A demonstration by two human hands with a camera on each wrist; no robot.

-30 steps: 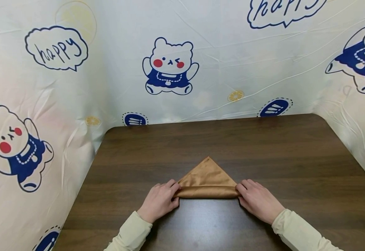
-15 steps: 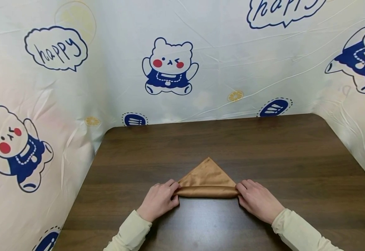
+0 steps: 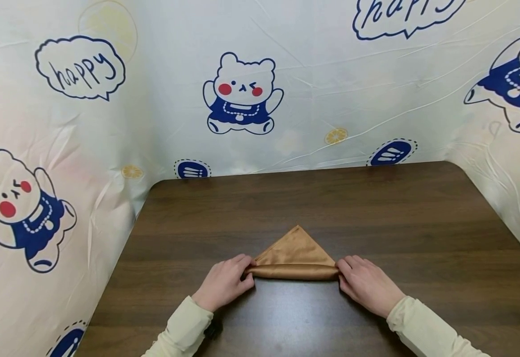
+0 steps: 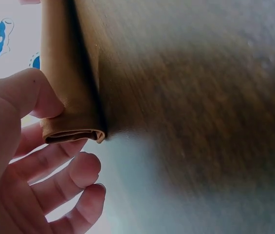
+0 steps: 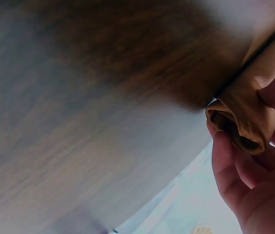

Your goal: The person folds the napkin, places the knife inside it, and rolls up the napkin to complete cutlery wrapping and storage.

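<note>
A brown, satin-like cloth (image 3: 296, 249) lies on the table, its near edge rolled into a tube and its far part a flat triangle pointing away from me. My left hand (image 3: 225, 281) pinches the left end of the roll; in the left wrist view the thumb presses on top of the rolled cloth (image 4: 64, 63), with fingers beneath. At the other end my right hand (image 3: 368, 285) grips the roll between thumb and fingers. The right wrist view shows that end of the cloth (image 5: 247, 114) as a hollow, layered opening.
The dark wood-grain table (image 3: 309, 203) has rounded far corners. Around its back and sides hangs a pale curtain (image 3: 313, 99) printed with bears, lemon slices and lettering. A small dark object (image 3: 213, 328) shows beneath the left sleeve cuff.
The roll has turned slightly away from me and the triangle's tip sits a little nearer. My left hand has shifted slightly, with its wrist raised or turned; the right hand stays almost still.
</note>
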